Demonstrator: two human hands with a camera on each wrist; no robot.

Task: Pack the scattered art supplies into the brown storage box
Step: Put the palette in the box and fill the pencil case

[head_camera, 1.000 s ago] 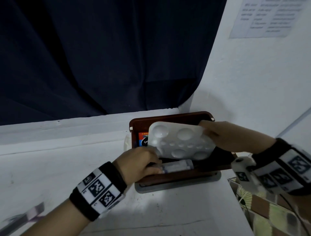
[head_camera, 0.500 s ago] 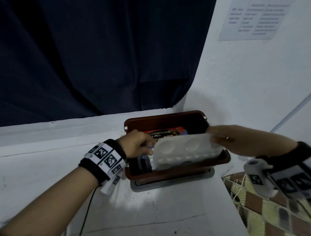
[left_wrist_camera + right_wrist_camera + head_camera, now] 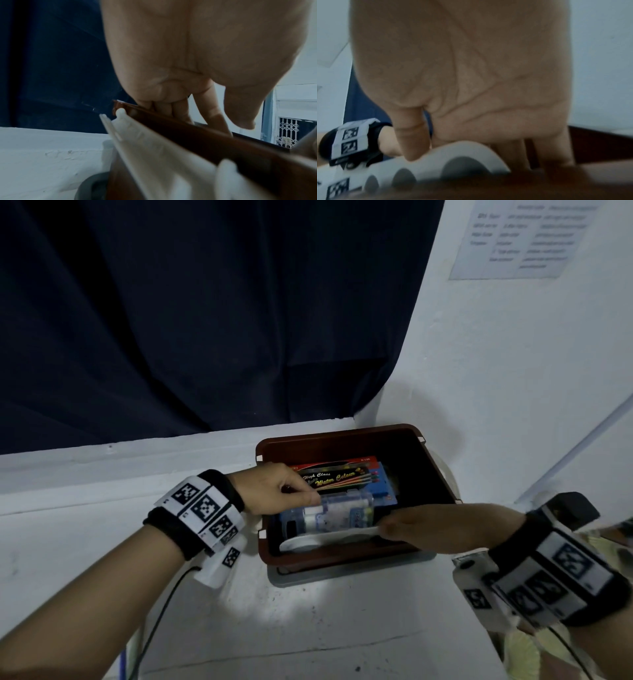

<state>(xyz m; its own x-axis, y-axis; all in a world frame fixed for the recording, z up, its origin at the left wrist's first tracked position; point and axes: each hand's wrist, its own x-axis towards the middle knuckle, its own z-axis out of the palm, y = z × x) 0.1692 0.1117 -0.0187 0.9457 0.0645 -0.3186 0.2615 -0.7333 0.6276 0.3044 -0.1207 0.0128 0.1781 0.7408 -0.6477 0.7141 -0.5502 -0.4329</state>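
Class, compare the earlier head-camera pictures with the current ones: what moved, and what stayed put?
The white palette, held by the right hand, went from raised flat above the brown storage box to standing on edge along its near wall. The left hand shifted back to the clear case. The box stayed in place.

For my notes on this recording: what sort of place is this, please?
Probably a plain indoor room corner, perhaps at home: a white ledge, a dark curtain behind it, and a printed sheet on the white wall.
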